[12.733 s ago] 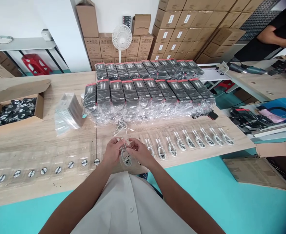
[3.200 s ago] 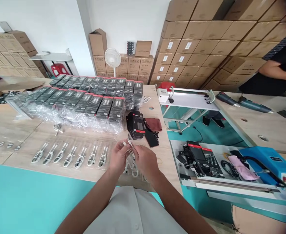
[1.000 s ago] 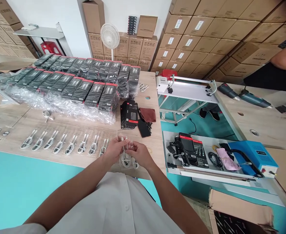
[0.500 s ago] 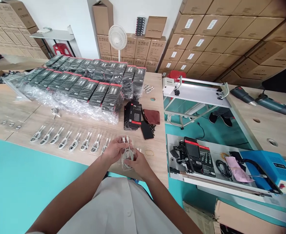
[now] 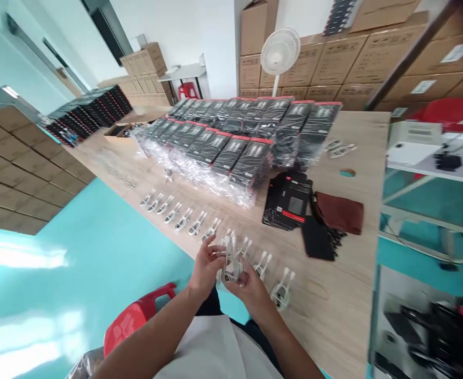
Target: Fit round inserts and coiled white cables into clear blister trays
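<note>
Both my hands are at a coiled white cable point(image 5: 233, 260), its two plugs pointing up and clear plastic showing around it. The fingers of my left hand point(image 5: 207, 265) are closed on its left side. My right hand point(image 5: 251, 287) grips the coil low on the right. Beneath and beside them, a row of similar coiled white cables runs along the table's near edge, with one cable point(image 5: 182, 220) to the left and another cable point(image 5: 282, 290) to the right of my hands. Fingers partly cover the held coil.
Black boxes point(image 5: 251, 160) in clear wrap fill the table point(image 5: 334, 295) beyond the row. A stack of flat black cartons point(image 5: 289, 202), a brown pouch point(image 5: 340, 210) and a black flat item point(image 5: 317, 237) lie right. A red stool point(image 5: 131, 326) stands at lower left.
My view has turned left, bringing the red stool and stacked cartons into sight. My hands have shifted left along the row with the cable still held; more cables now show to their right.
</note>
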{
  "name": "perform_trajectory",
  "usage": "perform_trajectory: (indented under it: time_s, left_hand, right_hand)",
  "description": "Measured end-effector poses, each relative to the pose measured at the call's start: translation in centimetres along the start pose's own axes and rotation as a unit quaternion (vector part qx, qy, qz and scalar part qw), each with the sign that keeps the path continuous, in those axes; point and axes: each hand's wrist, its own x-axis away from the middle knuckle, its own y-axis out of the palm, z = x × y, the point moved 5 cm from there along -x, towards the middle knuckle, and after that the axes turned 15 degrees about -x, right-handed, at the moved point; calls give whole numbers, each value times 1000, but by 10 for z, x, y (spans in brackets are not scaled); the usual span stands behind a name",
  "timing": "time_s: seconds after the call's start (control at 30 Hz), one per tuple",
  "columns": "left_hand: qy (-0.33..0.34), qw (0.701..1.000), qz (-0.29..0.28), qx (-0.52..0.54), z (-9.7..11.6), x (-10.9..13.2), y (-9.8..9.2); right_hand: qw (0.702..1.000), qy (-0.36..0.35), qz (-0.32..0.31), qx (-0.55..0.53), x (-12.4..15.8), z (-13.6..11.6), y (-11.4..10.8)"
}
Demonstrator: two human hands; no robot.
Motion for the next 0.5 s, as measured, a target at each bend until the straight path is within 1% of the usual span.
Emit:
perform_trajectory:
  time_s: [0.03,0.07,0.13,0.17,0.2,0.27,0.3,0.33,0.37,0.4,0.43,0.5]
  left_hand:
    - [16,999,37,-17,6,-10,-25]
    - [31,996,76,-45,16,-22,-53]
    - [64,977,163,-123,43,-56,-122]
    - [76,958,209,-179,59,-76,-160]
    - [81,937,240,-240,74,-100,-197]
    - [83,915,277,-283,101,-154,-271]
    - [86,870,297,-384,115,-182,-305]
    - [83,855,304,-412,123,-211,-336]
    - [83,846,305,-430,130,-238,-363]
    - [80,837,299,-450,133,-265,-386]
    - [75,836,291,-459,133,-289,-405]
    - [62,832,267,-483,128,-328,-431]
  right_hand:
    - [1000,0,-12,13,-4,2,5]
    - [999,-1,-15,30,-7,3,9]
    - [998,0,-10,68,-15,5,12]
    - [996,4,-3,87,-20,6,11]
    - [994,10,8,104,-26,9,10]
    - [990,19,41,133,-43,16,9]
    - [987,22,62,144,-53,21,10]
    - [985,23,86,151,-63,26,14]
    - [981,21,110,157,-73,32,21]
    - [977,21,134,162,-83,38,31]
    - [974,23,152,168,-91,43,44]
    - [972,33,160,170,-104,53,77]
